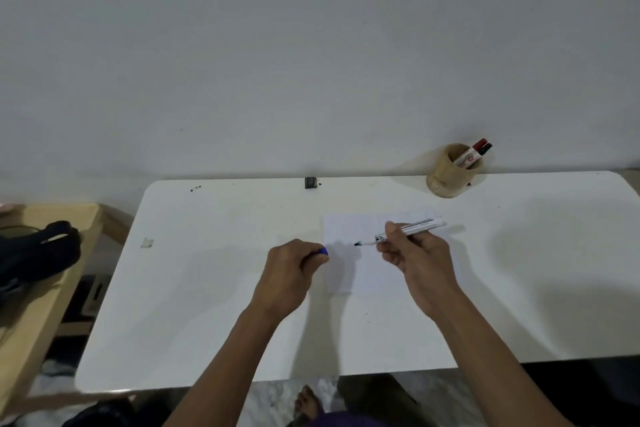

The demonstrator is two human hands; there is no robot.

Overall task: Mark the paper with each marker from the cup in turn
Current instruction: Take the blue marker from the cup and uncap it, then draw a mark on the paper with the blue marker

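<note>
A white sheet of paper (349, 229) lies on the white table (214, 288). My right hand (414, 251) grips an uncapped white marker (420, 226), held nearly level above the paper with its dark tip pointing left. My left hand (294, 269) is closed around the marker's blue cap (323, 251), just left of the paper's edge. A tan wooden cup (446, 172) stands at the table's back right, tilted in view, holding two markers (473, 153), one with a red cap and one with a dark cap.
A small dark object (310, 182) sits at the table's back edge near the wall. A scrap of tape (147, 242) lies at the table's left. A wooden side table (45, 288) with a dark bag (38, 253) stands to the left.
</note>
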